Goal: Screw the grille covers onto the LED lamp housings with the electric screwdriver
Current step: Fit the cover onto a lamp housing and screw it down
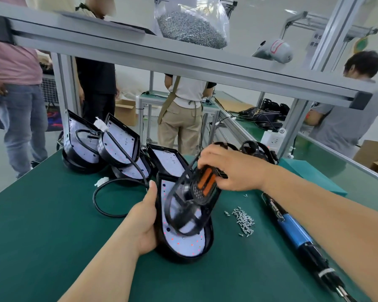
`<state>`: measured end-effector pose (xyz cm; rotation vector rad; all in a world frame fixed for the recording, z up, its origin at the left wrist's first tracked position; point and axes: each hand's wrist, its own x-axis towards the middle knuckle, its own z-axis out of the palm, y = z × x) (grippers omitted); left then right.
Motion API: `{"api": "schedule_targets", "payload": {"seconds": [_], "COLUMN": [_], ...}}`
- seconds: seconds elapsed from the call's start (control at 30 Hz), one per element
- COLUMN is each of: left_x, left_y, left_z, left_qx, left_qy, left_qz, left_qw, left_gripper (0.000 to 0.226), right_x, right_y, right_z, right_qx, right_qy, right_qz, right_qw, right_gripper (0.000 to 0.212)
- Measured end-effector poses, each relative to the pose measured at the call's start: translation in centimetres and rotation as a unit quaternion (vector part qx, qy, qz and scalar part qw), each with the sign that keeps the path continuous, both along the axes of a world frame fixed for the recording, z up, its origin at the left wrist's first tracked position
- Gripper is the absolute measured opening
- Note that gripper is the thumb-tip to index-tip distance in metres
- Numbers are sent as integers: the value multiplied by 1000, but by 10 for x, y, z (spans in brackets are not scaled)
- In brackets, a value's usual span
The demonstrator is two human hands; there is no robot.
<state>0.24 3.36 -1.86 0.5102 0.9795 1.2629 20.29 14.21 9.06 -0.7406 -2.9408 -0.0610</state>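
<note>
Right hand (231, 168): fingers curled round the orange-inset end of the black ribbed plastic grille cover (202, 188), which is tilted over the housing at frame centre.
Left hand (143, 223): thumb along the left rim of the teardrop black lamp housing (183, 247), gripping it; other fingers hidden. White LED board inside.
Lower right: loose silver screws (243, 219); cylindrical blue-and-black electric screwdriver (295, 231), lying on the green mat (42, 214).

Electric screwdriver (295, 233) tail beyond bottom edge

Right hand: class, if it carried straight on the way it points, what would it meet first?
Probably the open lamp housing lying just behind the held one. The right hand, holding the grille cover, points left and away towards it. Depth is unclear, so it could pass above.
</note>
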Motion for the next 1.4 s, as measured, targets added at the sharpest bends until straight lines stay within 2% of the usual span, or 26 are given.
{"api": "schedule_targets", "payload": {"seconds": [0.07, 0.2, 0.3, 0.37, 0.4, 0.43, 0.5, 0.53, 0.57, 0.6, 0.67, 0.73, 1.0, 1.17, 1.4], "left_x": [1, 4, 5, 4, 3, 2, 2, 1, 1, 2, 3, 5, 8, 6, 7], "left_y": [1, -3, -4, -3, -3, -3, -2, -1, 0, 0, 0, -1, -4, -3, 1], "left_z": [-2, 2, 2, -1, -2, -3, -5, -6, -6, -7, -7, -7, -2, -3, -4], "left_qx": [9, 39, 49, 66, 75, 82, 92, 98, 105, 112, 128, 142, 169, 173, 188], "left_qy": [-5, -8, -37, -46, -48, -49, -59, -68, -76, -81, -81, -74, -8, 32, 40], "left_qz": [-9, -40, -34, -12, 0, 11, 26, 32, 35, 37, 41, 43, 52, 53, 51], "left_qw": [1000, 998, 998, 997, 996, 995, 994, 992, 991, 990, 988, 986, 984, 983, 980], "left_gripper": [76, 76, 65, 64, 61, 55, 44, 42, 41, 40, 38, 38, 53, 52, 57], "right_x": [-11, -39, -50, -48, -46, -42, -34, -31, -30, -29, -33, -40, -47, -48, -48], "right_y": [-7, -20, -28, -32, -34, -38, -49, -56, -64, -72, -85, -96, -99, -99, -98], "right_z": [-4, -29, -45, -53, -57, -62, -72, -79, -87, -96, -112, -118, -115, -112, -114], "right_qx": [-5, -44, -37, -24, -24, -35, -120, -181, -232, -275, -362, -428, -448, -436, -430], "right_qy": [-21, -6, 57, 162, 241, 333, 498, 546, 564, 562, 556, 552, 586, 601, 618], "right_qz": [-5, 6, 31, -4, -43, -99, -235, -288, -322, -337, -331, -315, -314, -314, -307], "right_qw": [1000, 999, 997, 987, 969, 937, 826, 765, 724, 703, 671, 642, 598, 592, 582], "right_gripper": [56, 61, 56, 52, 49, 44, 36, 34, 33, 32, 29, 40, 44, 40, 35]}}
